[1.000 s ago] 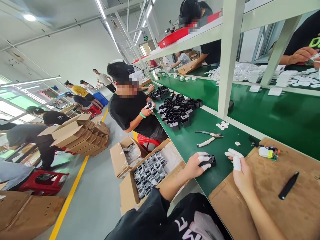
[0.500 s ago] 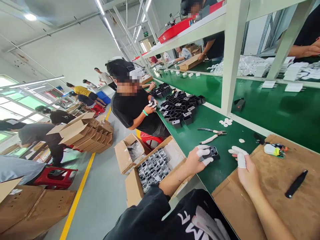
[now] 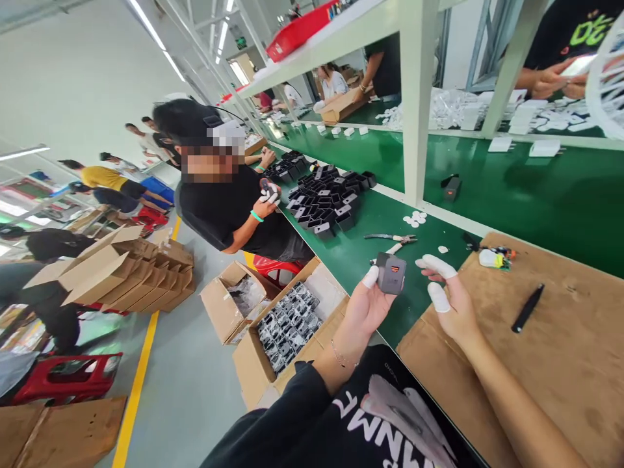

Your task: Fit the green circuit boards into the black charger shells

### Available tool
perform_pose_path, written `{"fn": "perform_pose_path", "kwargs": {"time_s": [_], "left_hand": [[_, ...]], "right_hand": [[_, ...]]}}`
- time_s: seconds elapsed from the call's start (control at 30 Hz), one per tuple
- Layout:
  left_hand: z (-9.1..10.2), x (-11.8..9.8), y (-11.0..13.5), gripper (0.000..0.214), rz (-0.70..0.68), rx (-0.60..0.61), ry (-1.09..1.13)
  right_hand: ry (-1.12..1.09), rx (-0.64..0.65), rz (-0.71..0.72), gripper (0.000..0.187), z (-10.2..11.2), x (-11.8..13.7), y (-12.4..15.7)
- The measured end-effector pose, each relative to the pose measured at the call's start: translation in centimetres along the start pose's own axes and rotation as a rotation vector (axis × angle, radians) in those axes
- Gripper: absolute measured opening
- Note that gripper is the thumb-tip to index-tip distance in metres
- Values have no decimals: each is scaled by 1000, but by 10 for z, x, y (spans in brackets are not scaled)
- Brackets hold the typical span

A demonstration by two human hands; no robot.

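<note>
My left hand point(image 3: 364, 304), with a white finger cot on the thumb, is closed around a dark grey plastic housing point(image 3: 390, 273). A small orange mark shows on the face turned toward me. To the right, my right hand point(image 3: 453, 299) holds nothing; its fingers, several in white cots, are bent but apart. Just beyond the housing lie cutting pliers point(image 3: 403, 239) with pale grips. Small white discs point(image 3: 415, 219) are spread behind them. A small circuit assembly point(image 3: 496, 259) with white and yellow parts sits beyond my right hand, and a black pen-like tool point(image 3: 528, 309) lies further right.
A cardboard sheet point(image 3: 560, 383) covers the near right of the green bench point(image 3: 363, 221). A heap of black housings point(image 3: 324, 203) stands farther along it, beside a co-worker point(image 3: 224, 208). The shelf post point(image 3: 412, 110) rises behind. An open carton point(image 3: 251, 374) of wrapped parts stands below left.
My left hand has lifted the housing and turned it, so the marked face now shows instead of the end with an opening. My right hand's fingers have spread more. The view has shifted right.
</note>
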State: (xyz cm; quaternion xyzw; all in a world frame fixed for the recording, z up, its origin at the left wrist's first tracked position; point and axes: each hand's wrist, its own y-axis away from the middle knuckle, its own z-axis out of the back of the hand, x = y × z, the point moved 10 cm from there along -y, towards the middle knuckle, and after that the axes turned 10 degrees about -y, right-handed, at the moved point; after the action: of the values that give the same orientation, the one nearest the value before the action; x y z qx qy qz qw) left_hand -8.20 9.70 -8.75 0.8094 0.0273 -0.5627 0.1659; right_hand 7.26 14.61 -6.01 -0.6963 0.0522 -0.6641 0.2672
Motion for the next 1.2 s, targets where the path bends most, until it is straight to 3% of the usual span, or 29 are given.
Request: {"fn": "perform_pose_path", "kwargs": {"time_s": [0.13,0.23,0.57,0.73,0.87,0.97,1.03,1.1,1.2], "left_hand": [[-22,0,9,39,113,110,37],[-27,4,12,41,129,136,15],[-41,11,10,51,166,177,53],[-23,-4,9,49,-75,-74,91],[-12,-29,19,48,-370,-157,-156],[-23,-47,32,67,-618,-27,-255],[-33,-53,37,91,-680,81,-294],[-43,-51,34,103,-609,212,-331],[-53,-39,28,98,-386,405,-252]], "right_hand": [[123,87,198,51,-8,56,-5],[208,93,273,54,-10,80,-5],[398,86,372,72,-22,93,-1],[677,175,405,70,-33,87,5],[760,131,345,68,-27,69,6],[567,82,158,72,-16,42,6],[365,99,24,76,-14,22,8],[281,137,14,73,-15,16,9],[442,240,212,69,-18,35,8]]}}
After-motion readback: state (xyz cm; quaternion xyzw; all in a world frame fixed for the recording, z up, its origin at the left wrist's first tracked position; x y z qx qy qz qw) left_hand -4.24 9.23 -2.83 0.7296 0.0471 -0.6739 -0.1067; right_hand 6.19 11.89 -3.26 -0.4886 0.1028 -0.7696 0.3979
